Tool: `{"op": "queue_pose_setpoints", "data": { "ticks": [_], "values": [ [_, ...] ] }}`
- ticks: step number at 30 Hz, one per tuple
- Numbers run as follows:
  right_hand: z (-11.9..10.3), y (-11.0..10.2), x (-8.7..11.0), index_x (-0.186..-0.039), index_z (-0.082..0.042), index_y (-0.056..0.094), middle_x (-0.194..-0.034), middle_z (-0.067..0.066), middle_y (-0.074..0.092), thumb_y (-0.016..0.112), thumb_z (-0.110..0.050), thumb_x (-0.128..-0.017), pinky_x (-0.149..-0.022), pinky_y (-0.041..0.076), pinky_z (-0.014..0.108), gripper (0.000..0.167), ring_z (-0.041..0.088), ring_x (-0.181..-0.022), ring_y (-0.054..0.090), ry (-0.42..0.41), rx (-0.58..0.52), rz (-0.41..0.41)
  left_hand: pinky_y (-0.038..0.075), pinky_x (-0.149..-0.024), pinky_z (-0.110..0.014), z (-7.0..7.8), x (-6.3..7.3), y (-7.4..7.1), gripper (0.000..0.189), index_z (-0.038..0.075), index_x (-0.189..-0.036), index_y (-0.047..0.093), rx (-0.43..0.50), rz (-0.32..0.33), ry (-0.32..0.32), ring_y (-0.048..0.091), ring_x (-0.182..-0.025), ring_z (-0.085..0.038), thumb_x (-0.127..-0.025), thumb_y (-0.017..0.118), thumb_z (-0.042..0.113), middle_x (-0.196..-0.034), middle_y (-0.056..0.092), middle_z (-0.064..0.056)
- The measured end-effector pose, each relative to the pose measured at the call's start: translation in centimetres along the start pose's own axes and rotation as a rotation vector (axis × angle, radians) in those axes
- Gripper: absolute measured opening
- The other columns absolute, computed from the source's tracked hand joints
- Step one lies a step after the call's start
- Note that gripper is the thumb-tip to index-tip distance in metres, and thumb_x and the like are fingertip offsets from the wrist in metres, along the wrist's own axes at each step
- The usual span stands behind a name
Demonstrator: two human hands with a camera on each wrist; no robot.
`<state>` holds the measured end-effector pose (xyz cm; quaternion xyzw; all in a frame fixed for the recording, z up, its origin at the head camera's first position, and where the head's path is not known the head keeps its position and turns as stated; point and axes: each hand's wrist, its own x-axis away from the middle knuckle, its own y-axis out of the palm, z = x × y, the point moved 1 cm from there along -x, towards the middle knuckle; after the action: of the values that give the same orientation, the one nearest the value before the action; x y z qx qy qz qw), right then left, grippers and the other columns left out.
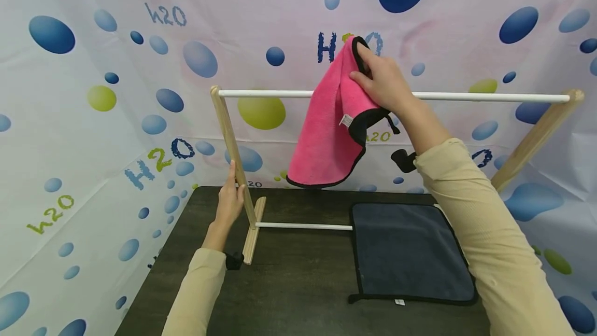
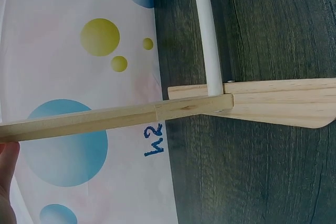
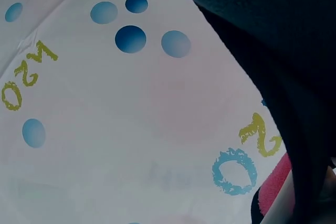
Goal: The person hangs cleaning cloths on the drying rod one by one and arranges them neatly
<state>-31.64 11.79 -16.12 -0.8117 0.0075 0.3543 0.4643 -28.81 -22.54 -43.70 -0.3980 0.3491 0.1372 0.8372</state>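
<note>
In the head view, my right hand (image 1: 384, 82) pinches a pink towel (image 1: 322, 134) with black edging near its top corner. The towel hangs bunched in front of the white top rail (image 1: 489, 97) of a wooden rack, its pale tag and a black loop showing. Dark cloth fills the upper right of the right wrist view, with a bit of the pink towel (image 3: 274, 186) low down. My left hand (image 1: 227, 204) holds the rack's left wooden post (image 1: 229, 134), index finger pointing up along it. In the left wrist view, a finger (image 2: 7, 166) touches that post's edge.
A dark grey towel (image 1: 410, 253) lies flat on the dark wooden table (image 1: 298, 284), overlapping the lower white rail (image 1: 303, 226). The rack's left foot (image 1: 254, 232) stands on the table. Its right post (image 1: 536, 141) leans beyond my right arm. A dotted curtain (image 1: 116, 180) hangs behind.
</note>
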Motion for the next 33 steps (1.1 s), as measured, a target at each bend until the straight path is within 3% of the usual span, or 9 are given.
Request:
{"op": "queue_pose_setpoints", "data": {
  "ticks": [3, 6, 11, 16, 22, 25, 33],
  "values": [
    [0.1, 0.1, 0.0, -0.129, -0.005, 0.041, -0.081, 0.021, 0.054, 0.050, -0.017, -0.093, -0.068, 0.038, 0.037, 0.039, 0.031, -0.076, 0.049, 0.052, 0.011, -0.026, 0.049, -0.065, -0.050, 0.0, -0.1, 0.1, 0.086, 0.021, -0.148, 0.004, 0.004, 0.006, 0.005, 0.058, -0.085, -0.044, -0.085, 0.055, -0.008, -0.110, 0.052, -0.035],
    [0.0, 0.1, -0.2, -0.138, -0.007, 0.037, -0.106, 0.026, 0.058, 0.048, -0.015, -0.094, -0.083, 0.043, 0.042, 0.046, 0.036, -0.093, 0.053, 0.106, 0.015, -0.064, 0.049, -0.066, -0.050, 0.2, -0.3, -0.1, 0.084, 0.019, -0.148, 0.005, 0.005, 0.004, 0.000, 0.057, -0.085, -0.045, -0.086, 0.055, -0.009, -0.110, 0.051, -0.035],
    [-0.3, -0.3, -0.5, -0.144, -0.008, 0.027, -0.138, 0.022, 0.039, 0.044, -0.015, -0.095, -0.103, 0.031, 0.047, 0.052, 0.040, -0.123, 0.040, 0.185, 0.046, -0.167, 0.049, -0.068, -0.050, 0.6, -0.3, -0.4, 0.081, 0.016, -0.148, 0.007, 0.002, -0.015, -0.026, 0.057, -0.087, -0.045, -0.087, 0.054, -0.008, -0.113, 0.051, -0.035],
    [-0.4, -0.3, -0.8, -0.145, -0.010, 0.024, -0.142, 0.020, 0.033, 0.042, -0.016, -0.096, -0.106, 0.027, 0.047, 0.052, 0.039, -0.127, 0.034, 0.232, 0.045, -0.219, 0.050, -0.067, -0.049, 1.1, 0.0, -0.7, 0.079, 0.013, -0.148, 0.007, 0.021, -0.035, -0.053, 0.057, -0.089, -0.044, -0.087, 0.052, -0.009, -0.115, 0.049, -0.034],
    [-0.4, -0.1, -1.0, -0.145, -0.010, 0.024, -0.142, 0.021, 0.034, 0.041, -0.016, -0.096, -0.106, 0.026, 0.047, 0.052, 0.039, -0.127, 0.034, 0.237, 0.039, -0.222, 0.053, -0.067, -0.045, 1.4, 0.9, -0.7, 0.075, 0.008, -0.147, 0.014, 0.099, -0.043, -0.092, 0.055, -0.096, -0.041, -0.086, 0.052, -0.011, -0.121, 0.044, -0.031],
    [-0.4, -0.1, -1.0, -0.145, -0.011, 0.024, -0.143, 0.020, 0.033, 0.040, -0.016, -0.096, -0.106, 0.026, 0.047, 0.052, 0.039, -0.128, 0.034, 0.242, 0.031, -0.223, 0.053, -0.068, -0.044, 1.3, 1.6, -0.4, 0.071, 0.006, -0.146, 0.019, 0.094, -0.044, -0.100, 0.053, -0.098, -0.040, -0.086, 0.054, -0.008, -0.122, 0.043, -0.028],
    [-0.3, 0.0, -1.0, -0.146, -0.013, 0.023, -0.144, 0.018, 0.031, 0.040, -0.017, -0.097, -0.105, 0.027, 0.047, 0.052, 0.037, -0.128, 0.034, 0.261, 0.016, -0.223, 0.050, -0.069, -0.048, 2.0, 3.3, 0.3, 0.069, 0.004, -0.143, 0.025, 0.049, -0.006, -0.057, 0.052, -0.099, -0.042, -0.084, 0.061, -0.001, -0.132, 0.035, -0.027]
  ]
}}
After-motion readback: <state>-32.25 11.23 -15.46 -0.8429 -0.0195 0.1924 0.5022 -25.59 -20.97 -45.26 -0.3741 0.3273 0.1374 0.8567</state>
